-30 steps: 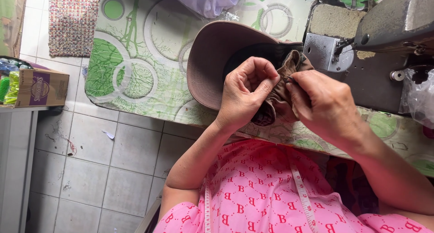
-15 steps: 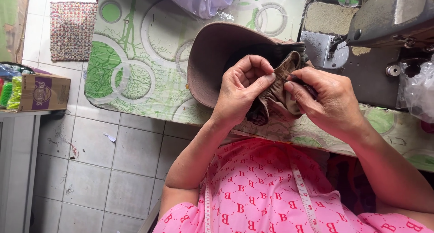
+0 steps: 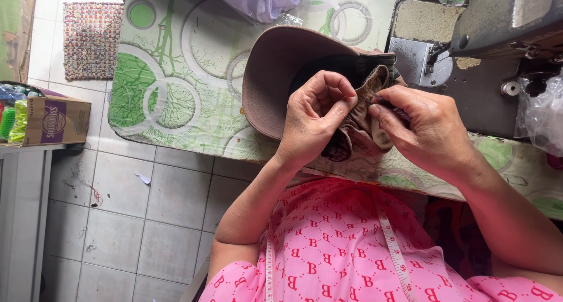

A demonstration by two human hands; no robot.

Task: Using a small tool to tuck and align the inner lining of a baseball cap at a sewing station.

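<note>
Two hands are closed on a brown cap at frame centre: its bunched fabric is pinched by left hand and right hand.

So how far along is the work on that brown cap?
Done: the brown cap already has its brim and crown joined. In hand: the left hand and right hand pinch a folded tan band at the cap's edge. Left: the band is not under the sewing machine needle, so that stitching looks undone.
</note>
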